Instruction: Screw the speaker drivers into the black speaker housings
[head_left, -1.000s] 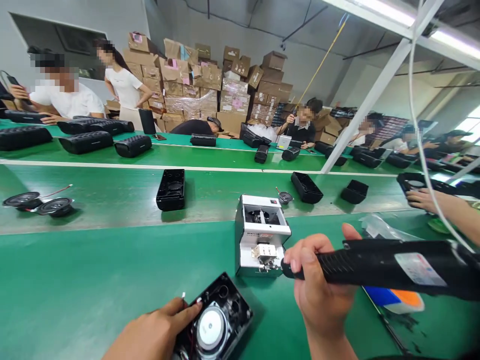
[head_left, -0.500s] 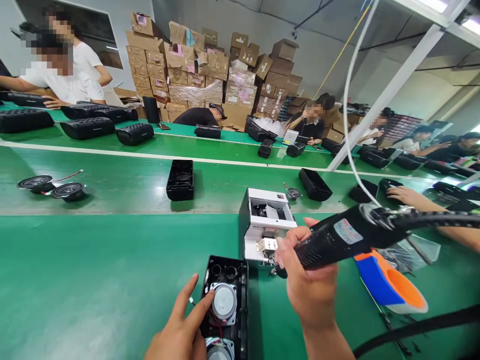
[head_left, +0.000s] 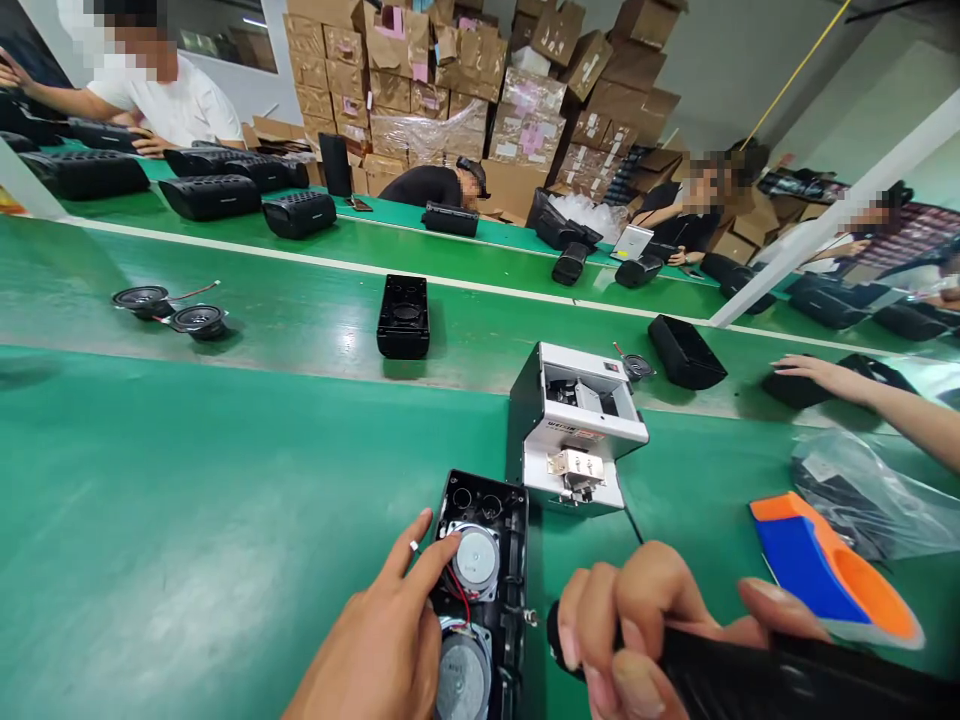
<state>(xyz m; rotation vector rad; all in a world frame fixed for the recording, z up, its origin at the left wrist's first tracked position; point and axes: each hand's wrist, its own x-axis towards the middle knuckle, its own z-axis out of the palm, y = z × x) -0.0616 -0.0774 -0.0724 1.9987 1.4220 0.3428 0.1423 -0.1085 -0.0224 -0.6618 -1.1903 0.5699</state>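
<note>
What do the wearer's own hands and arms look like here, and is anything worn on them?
Both are bare: no gloves and no sleeves show at either wrist. The left hand wears a thin silver ring on one finger. The right hand shows no ring or watch, and its short fingernails look unpainted. Only the hands and wrists are in view; the arms further up are out of frame.

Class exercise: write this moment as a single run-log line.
left hand: steadies speaker housing | right hand: grips electric screwdriver | screw feeder: behind housing

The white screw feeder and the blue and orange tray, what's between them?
Head view: bare green table between the white screw feeder and the blue and orange tray; only a thin black cable near the feeder.
</note>
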